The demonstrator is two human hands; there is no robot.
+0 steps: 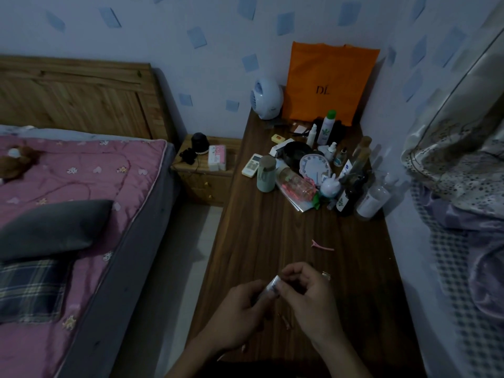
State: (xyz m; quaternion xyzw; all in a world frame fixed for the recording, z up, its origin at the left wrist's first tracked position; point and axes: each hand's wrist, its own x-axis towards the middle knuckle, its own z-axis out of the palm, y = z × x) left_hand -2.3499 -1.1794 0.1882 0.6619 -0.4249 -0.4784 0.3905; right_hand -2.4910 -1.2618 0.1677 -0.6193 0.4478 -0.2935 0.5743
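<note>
Your left hand (240, 315) curls its fingers round the small silvery packet (270, 287), low over the table (272, 227) at six o'clock. Its long axis runs seven to one, and your right hand (305, 298) pinches the one-o'clock end.

Honestly the only thing I can properly read here is "DL", in dark letters on the front of the orange bag (328, 77) leaning on the wall at the far end of the bench (272, 241). Everything else is too dim or small. The tissue pack (217, 157) on the nightstand (203, 170) has pink print, but it's a blur. The round clock (316, 166) has marks around its dial, none legible. The white tube (347, 167) carries a round blue logo I can't make out. Same for the labels on the green-capped spray bottle (328, 126) and the clear bottle (371, 203), and the small silvery piece (271, 286).
</note>
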